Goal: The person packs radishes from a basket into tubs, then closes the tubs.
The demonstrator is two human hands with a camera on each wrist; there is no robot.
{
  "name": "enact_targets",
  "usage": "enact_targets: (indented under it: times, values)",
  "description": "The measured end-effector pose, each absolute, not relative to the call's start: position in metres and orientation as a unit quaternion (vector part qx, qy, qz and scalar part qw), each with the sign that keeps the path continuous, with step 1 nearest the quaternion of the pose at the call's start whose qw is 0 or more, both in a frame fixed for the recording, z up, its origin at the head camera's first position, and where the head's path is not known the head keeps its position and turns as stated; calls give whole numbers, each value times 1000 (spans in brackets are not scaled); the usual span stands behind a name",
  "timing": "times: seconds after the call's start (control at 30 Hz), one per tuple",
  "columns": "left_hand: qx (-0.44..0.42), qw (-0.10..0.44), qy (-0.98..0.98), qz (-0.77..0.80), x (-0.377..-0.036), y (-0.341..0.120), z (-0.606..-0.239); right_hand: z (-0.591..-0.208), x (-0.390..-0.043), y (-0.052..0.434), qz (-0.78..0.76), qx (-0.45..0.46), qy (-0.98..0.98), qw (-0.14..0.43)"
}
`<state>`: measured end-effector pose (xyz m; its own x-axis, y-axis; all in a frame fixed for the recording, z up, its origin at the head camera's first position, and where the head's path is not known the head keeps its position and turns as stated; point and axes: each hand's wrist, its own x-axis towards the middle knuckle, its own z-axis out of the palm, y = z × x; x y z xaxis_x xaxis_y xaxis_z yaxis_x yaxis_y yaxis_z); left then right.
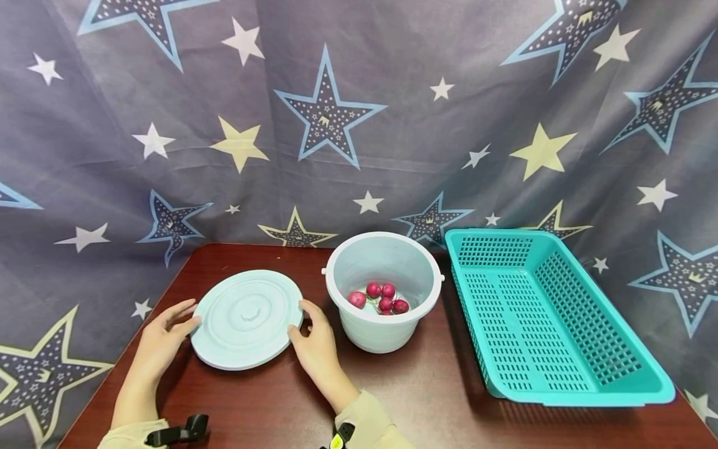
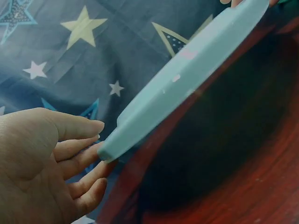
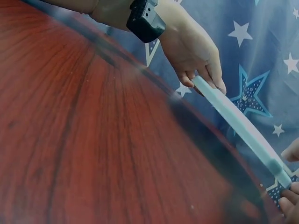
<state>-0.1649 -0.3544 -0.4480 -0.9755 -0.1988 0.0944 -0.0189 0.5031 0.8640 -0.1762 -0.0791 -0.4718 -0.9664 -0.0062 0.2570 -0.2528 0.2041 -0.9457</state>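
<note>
From the head view, my left hand (image 1: 162,340) and right hand (image 1: 315,340) sit on either side of the pale blue lid (image 1: 245,318), which is at the near left of the dark wooden surface (image 1: 426,386). Just to its right stands the white tub (image 1: 383,290) with a few red radishes (image 1: 379,298) at the bottom, and further right the teal slotted basket (image 1: 552,315).

Left wrist view now: my fingers (image 2: 81,158) are nearly straight and a little apart, tips pressed against the lid's rim (image 2: 187,84), not wrapped round it. The lid looks tilted, its left edge up off the surface.

Right wrist view: the lid shows edge-on as a thin pale strip (image 3: 238,126); my left hand (image 3: 196,51) meets its far end, and only my right fingertips (image 3: 289,200) show at the near end, so how they lie I cannot tell.

To do this well, I reckon both sides need equal pressure, keeping the lid level and well clear of the tub's rim.
</note>
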Motion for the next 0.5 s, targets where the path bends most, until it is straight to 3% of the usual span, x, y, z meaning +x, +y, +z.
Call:
enact_targets:
  times: [0.5]
  values:
    - [84,115,-869,-473,-147,-357,-405,-434,-155,-71,595,155,-777,133]
